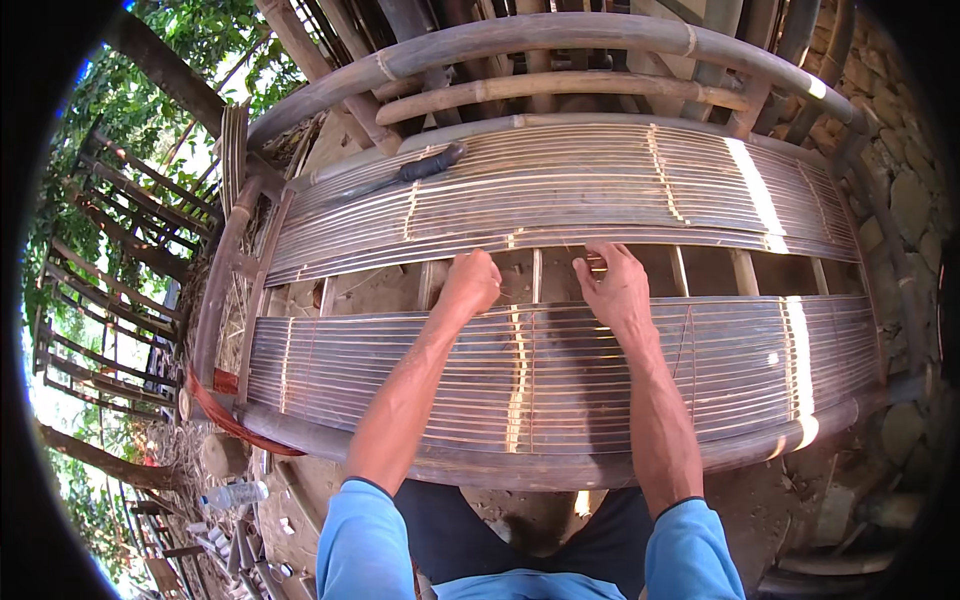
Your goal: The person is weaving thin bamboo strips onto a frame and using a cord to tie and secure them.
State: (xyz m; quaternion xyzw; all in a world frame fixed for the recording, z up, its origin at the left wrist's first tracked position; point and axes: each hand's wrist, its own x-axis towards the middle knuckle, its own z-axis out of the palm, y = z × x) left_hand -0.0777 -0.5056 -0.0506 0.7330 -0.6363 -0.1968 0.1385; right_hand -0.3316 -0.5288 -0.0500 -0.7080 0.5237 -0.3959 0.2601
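Observation:
A bamboo bench seat carries two panels of thin slats, a far panel [560,190] and a near panel [590,375], with a gap between them. My left hand [472,283] is closed at the front edge of the far panel, fingers pressed together; what they hold is hidden. To its right, my right hand [617,287] is bent at the same edge, thumb and forefinger curled toward each other. A fine reddish strand shows by its fingertips, too thin to name. On the far panel's left lies a knife-like tool [432,164] with a dark wrapped handle.
Curved bamboo rails [560,32] form the bench's back. Cross supports [537,275] span the gap. Reddish strips [235,415] hang at the left front corner. A plastic bottle [235,494] lies on the ground at left; a stone wall [908,200] stands at right.

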